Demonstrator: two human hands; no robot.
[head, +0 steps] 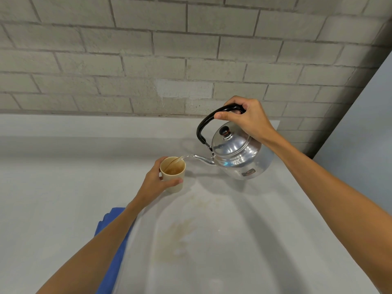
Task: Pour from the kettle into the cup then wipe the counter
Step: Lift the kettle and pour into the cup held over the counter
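Observation:
A shiny metal kettle (237, 155) with a black handle hangs tilted above the grey counter (63, 187), its spout pointing left over a beige paper cup (172, 177). My right hand (248, 117) grips the kettle's handle from above. A thin brown stream runs from the spout into the cup, which holds some brown liquid. My left hand (154, 183) wraps around the cup's left side as it stands on the counter. A blue cloth (112, 240) lies on the counter near me, partly hidden under my left forearm.
Brownish stains (182, 232) mark the counter in front of the cup. A grey brick wall (169, 60) rises behind the counter. The counter's right edge runs diagonally past my right arm, with a pale floor or wall (364, 134) beyond.

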